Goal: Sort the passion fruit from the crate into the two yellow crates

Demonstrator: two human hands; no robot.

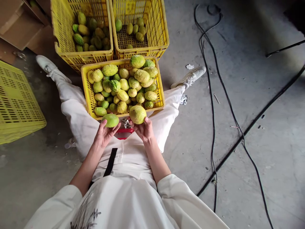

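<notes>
My left hand (105, 135) holds a smooth green lemon (111, 120) between thumb and fingers. In my right hand (143, 128) is a larger yellow-green lemon (137, 114), gripped from below and the right side. Both fruits are at the near edge of a shallow yellow crate (124, 115) between my legs. Many green and yellow lemons (122, 94) fill that crate, some with bumpy skin. The two hands are apart, side by side.
Behind the shallow crate stand two deeper yellow crates (83, 57) (143, 51) with more lemons inside. Another yellow crate (20, 101) is at the left, near cardboard boxes (22, 24). Black cables (238, 144) cross the concrete floor on the right. Something red (124, 133) shows beneath me.
</notes>
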